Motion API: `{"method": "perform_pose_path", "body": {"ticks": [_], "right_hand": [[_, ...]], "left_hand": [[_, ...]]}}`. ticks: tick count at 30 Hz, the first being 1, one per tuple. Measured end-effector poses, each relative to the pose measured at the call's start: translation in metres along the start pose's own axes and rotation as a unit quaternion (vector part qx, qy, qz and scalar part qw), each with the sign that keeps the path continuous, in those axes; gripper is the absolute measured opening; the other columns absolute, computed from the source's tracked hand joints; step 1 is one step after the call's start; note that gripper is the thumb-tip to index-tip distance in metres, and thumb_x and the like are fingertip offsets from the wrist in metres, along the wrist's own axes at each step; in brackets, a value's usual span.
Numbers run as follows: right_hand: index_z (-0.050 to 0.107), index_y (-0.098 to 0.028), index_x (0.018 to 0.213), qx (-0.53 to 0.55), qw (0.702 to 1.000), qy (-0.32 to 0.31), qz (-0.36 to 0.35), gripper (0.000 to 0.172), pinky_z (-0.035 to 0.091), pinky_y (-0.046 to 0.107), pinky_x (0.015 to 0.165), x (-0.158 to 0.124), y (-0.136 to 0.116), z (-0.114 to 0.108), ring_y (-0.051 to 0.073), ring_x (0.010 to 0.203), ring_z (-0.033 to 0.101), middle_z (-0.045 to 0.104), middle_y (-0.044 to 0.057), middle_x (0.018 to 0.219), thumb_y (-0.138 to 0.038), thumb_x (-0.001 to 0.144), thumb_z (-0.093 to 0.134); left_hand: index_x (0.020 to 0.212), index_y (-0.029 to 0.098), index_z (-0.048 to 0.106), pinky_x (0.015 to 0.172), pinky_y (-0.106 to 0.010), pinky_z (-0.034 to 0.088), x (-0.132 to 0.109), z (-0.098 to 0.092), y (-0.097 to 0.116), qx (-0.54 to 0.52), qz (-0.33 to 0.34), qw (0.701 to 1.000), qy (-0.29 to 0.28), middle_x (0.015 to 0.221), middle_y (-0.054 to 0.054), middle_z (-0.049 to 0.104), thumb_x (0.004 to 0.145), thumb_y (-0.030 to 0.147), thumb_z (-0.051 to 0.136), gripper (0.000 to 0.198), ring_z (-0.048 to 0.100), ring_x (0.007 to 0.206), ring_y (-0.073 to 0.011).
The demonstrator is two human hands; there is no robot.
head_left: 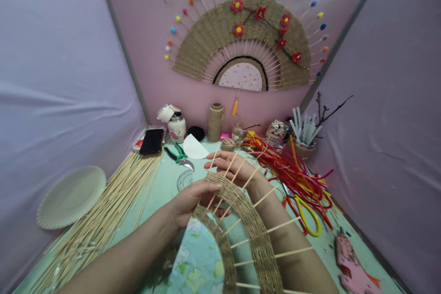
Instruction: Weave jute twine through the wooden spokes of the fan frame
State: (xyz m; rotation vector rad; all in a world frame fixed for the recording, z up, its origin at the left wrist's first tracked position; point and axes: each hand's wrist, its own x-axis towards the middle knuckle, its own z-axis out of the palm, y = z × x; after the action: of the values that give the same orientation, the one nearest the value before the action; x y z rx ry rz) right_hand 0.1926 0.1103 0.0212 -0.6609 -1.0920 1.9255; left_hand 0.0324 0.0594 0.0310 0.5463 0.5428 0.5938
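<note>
A half-made fan lies across the front of the head view, with a woven twine band [253, 223], thin wooden sticks and a blue flowered centre [198, 257]. My left hand [196, 197] grips its upper left end, thumb on the band and fingers behind the sticks. Behind the stick tips is my right hand [232, 165], its fingers stretched toward the left and partly apart. Whether it touches a stick or the loose twine there is unclear. Part of the right forearm is hidden by the fan.
Wooden sticks [113, 197] and a pale plate [72, 197] lie left. Pliers [179, 156], a protractor [185, 180] and a twine spool [215, 121] sit behind. Right are red pipe cleaners [292, 174], yellow-handled scissors [308, 216] and a pink glue gun [353, 262]. A finished fan [196, 50] hangs behind.
</note>
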Motion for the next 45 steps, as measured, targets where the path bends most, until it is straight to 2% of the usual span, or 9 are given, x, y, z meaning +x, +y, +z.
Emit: {"method": "perform_pose_path", "body": {"ticks": [4,12,17,26,31,33,35,40,45], "right_hand": [[0.064,-0.015,0.093,0.013,0.999,0.038,-0.007,0.037,0.042,0.015,0.046,0.001,-0.001,-0.001,0.006,0.054,0.057,0.071,0.005,0.086,-0.028,0.064,0.082],[0.063,-0.015,0.091,0.054,0.995,0.05,-0.061,0.027,0.034,0.016,0.041,-0.003,-0.012,-0.012,-0.001,0.038,0.025,0.071,0.005,0.083,-0.023,0.069,0.078],[0.063,-0.017,0.087,0.085,0.989,0.074,-0.092,0.019,0.033,0.017,0.044,-0.007,-0.021,-0.012,0.001,0.04,0.025,0.071,0.003,0.085,-0.018,0.071,0.073],[0.062,-0.021,0.083,0.057,0.974,0.108,-0.191,0.013,0.035,0.022,0.049,-0.006,-0.023,-0.008,0.005,0.043,0.028,0.066,0.0,0.08,-0.034,0.08,0.062],[0.057,-0.019,0.072,0.042,0.973,0.168,-0.153,0.029,0.021,0.021,0.04,-0.005,-0.024,-0.026,0.006,0.04,0.019,0.038,-0.008,0.047,-0.046,0.073,0.069],[0.059,-0.019,0.074,-0.019,0.983,0.154,-0.102,0.031,0.016,0.02,0.039,-0.01,-0.023,-0.034,0.005,0.04,0.017,0.027,-0.011,0.044,-0.044,0.068,0.075],[0.062,-0.017,0.076,-0.105,0.984,0.136,-0.056,0.03,0.014,0.019,0.039,-0.018,-0.024,-0.04,0.004,0.039,0.018,0.028,-0.011,0.045,-0.042,0.066,0.077],[0.07,-0.014,0.073,-0.263,0.964,0.032,-0.026,0.027,0.032,0.02,0.048,-0.036,-0.029,-0.043,0.005,0.048,0.041,0.056,-0.003,0.056,-0.038,0.066,0.078],[0.073,-0.013,0.075,-0.269,0.959,-0.088,0.014,0.025,0.045,0.025,0.064,-0.037,-0.029,-0.041,0.013,0.065,0.059,0.069,0.004,0.072,-0.035,0.063,0.08]], "left_hand": [[0.104,0.016,0.066,0.072,-0.043,0.055,0.006,-0.002,-0.001,-0.082,0.018,0.996,-0.031,0.089,-0.009,0.07,0.083,0.037,0.059,0.031,0.066,0.08,-0.0229],[0.093,0.017,0.065,0.07,-0.043,0.057,0.008,-0.001,-0.005,-0.04,0.031,0.998,0.048,0.088,-0.009,0.068,0.091,0.034,0.051,0.022,0.066,0.081,-0.0217],[0.091,0.014,0.065,0.072,-0.042,0.057,0.01,-0.005,-0.006,-0.014,0.034,0.997,0.07,0.085,-0.009,0.067,0.09,0.029,0.054,0.018,0.066,0.078,-0.0192],[0.089,0.016,0.063,0.076,-0.045,0.057,0.01,-0.012,-0.005,-0.019,0.016,1.0,0.013,0.086,-0.006,0.065,0.086,0.028,0.061,0.012,0.065,0.079,-0.018],[0.088,0.017,0.062,0.075,-0.043,0.057,0.008,-0.01,-0.002,-0.016,0.014,1.0,0.022,0.086,-0.005,0.064,0.085,0.029,0.062,0.012,0.064,0.078,-0.0171],[0.088,0.017,0.062,0.075,-0.043,0.057,0.007,-0.009,0.0,-0.005,0.019,1.0,0.02,0.086,-0.005,0.064,0.087,0.029,0.06,0.012,0.064,0.079,-0.0171],[0.089,0.018,0.061,0.075,-0.044,0.057,0.007,-0.008,0.001,0.01,0.025,1.0,0.015,0.086,-0.005,0.063,0.088,0.029,0.057,0.012,0.063,0.079,-0.0171],[0.089,0.018,0.061,0.075,-0.044,0.057,0.006,-0.008,0.003,0.033,0.03,0.999,0.019,0.087,-0.005,0.062,0.089,0.03,0.056,0.013,0.062,0.08,-0.0166],[0.093,0.018,0.062,0.075,-0.046,0.057,0.004,-0.005,0.005,0.042,0.024,0.999,0.013,0.087,-0.005,0.061,0.088,0.03,0.057,0.014,0.062,0.077,-0.0165]]}}
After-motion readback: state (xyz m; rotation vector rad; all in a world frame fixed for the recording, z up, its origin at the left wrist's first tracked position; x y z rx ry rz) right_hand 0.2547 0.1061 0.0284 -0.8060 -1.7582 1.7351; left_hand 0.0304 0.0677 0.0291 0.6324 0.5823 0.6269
